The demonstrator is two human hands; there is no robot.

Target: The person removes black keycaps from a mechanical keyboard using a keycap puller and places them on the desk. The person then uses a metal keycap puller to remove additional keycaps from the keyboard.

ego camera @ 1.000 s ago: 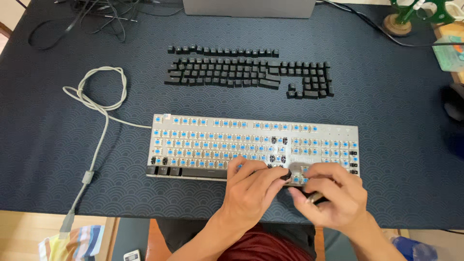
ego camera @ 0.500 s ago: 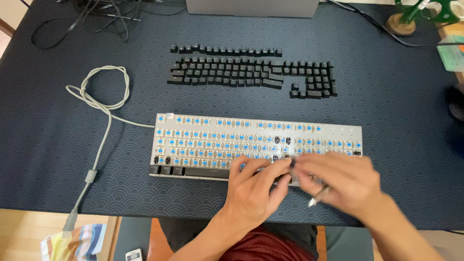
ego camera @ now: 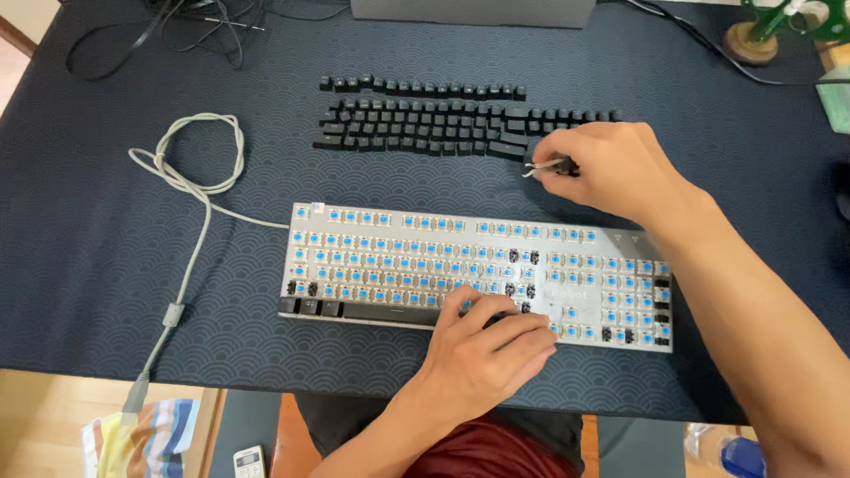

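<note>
Right hand (ego camera: pixel 611 173) up at the right end of the loose black keycaps (ego camera: pixel 425 124) laid out in rows on the dark blue desk mat (ego camera: pixel 106 248), fingers pinched around a wire keycap puller (ego camera: pixel 542 166) with what looks like a black cap caught in it, tip poking out to the left of the fingertips and just touching the edge of the cap rows. Left hand (ego camera: pixel 487 341) flat on the bottom edge of the stripped keyboard (ego camera: pixel 478 270), fingers spread and pressing down near the space bar zone, not gripping anything, just resting on the silver plate. Blue switches exposed almost everywhere, only a few black caps left along the lower left corner and some scattered on the right. Puller well above the board, between the cap pile and the top row of switches. Grey cable (ego camera: pixel 190 168) looped off to the left of the board, running down off the mat's front edge
</note>
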